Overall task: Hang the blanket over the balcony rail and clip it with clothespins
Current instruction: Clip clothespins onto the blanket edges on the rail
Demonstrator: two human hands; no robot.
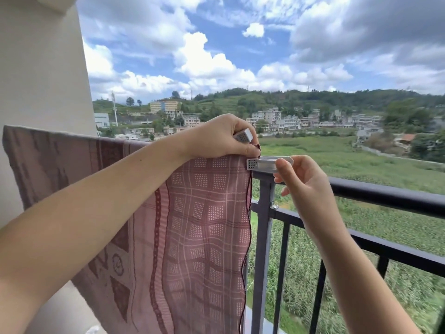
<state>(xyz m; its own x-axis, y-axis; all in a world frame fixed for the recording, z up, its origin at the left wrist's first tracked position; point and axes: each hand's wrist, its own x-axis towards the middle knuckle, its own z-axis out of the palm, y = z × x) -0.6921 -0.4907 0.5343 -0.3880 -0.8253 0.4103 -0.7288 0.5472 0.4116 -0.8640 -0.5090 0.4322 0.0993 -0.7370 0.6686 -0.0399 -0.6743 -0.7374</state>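
A pink patterned blanket (pixel 207 213) hangs draped over the dark balcony rail (pixel 385 194), reaching from the wall on the left to the rail post. My left hand (pixel 216 136) rests on the blanket's top right corner and grips a white clothespin (pixel 243 135) in its curled fingers. My right hand (pixel 305 186) pinches a second white clothespin (pixel 262 163) by its rear end; its dotted jaw end points left and touches the blanket's right edge on top of the rail.
A cream wall (pixel 41 75) borders the balcony on the left. Dark vertical bars (pixel 281 273) and a thick post (pixel 263 237) run below the rail. Beyond lie green fields, houses and hills. The bare rail stretches to the right.
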